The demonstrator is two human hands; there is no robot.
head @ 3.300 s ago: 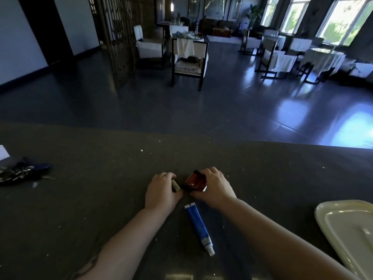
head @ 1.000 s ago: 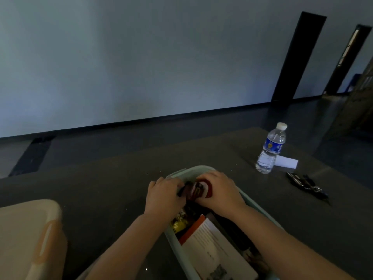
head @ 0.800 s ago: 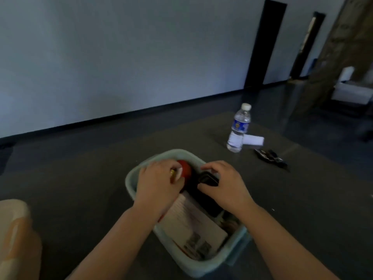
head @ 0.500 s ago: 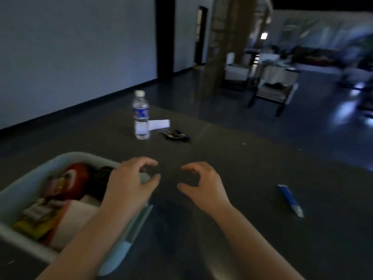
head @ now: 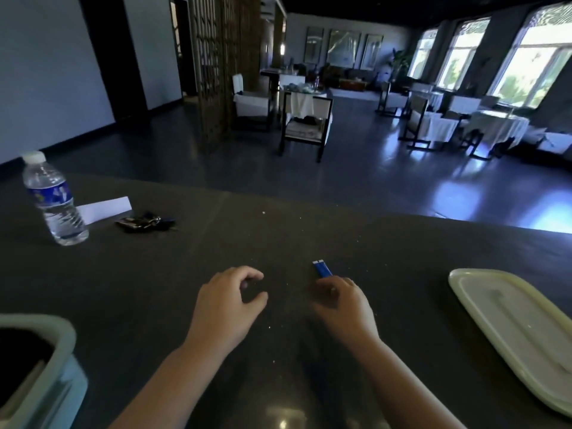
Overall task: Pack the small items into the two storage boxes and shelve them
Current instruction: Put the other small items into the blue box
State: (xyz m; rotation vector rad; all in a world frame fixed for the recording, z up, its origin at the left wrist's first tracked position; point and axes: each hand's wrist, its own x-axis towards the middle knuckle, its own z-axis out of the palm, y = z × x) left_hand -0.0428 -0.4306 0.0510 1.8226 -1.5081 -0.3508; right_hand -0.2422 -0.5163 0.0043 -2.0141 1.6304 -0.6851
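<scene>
On the dark counter (head: 154,289) lies a blue tube (head: 322,269); only its flat far end shows beyond my fingers. My right hand (head: 343,301) lies over the rest of the tube with its fingers curled down on it. My left hand (head: 229,305) hovers a little to the left, loosely curled and holding nothing. The pale green storage box (head: 63,339) stands at the lower left corner, its dark inside partly in view. A cream box lid (head: 510,329) lies flat at the right edge.
A water bottle (head: 52,199) stands at the far left of the counter, with a white paper slip (head: 105,209) and a bunch of keys (head: 145,222) beside it. Beyond the counter's far edge is a dim room with chairs and tables.
My view swung right, away from the box. Both hands left the box, where the red item stayed. My right hand has reached the blue tube and closed over it.
</scene>
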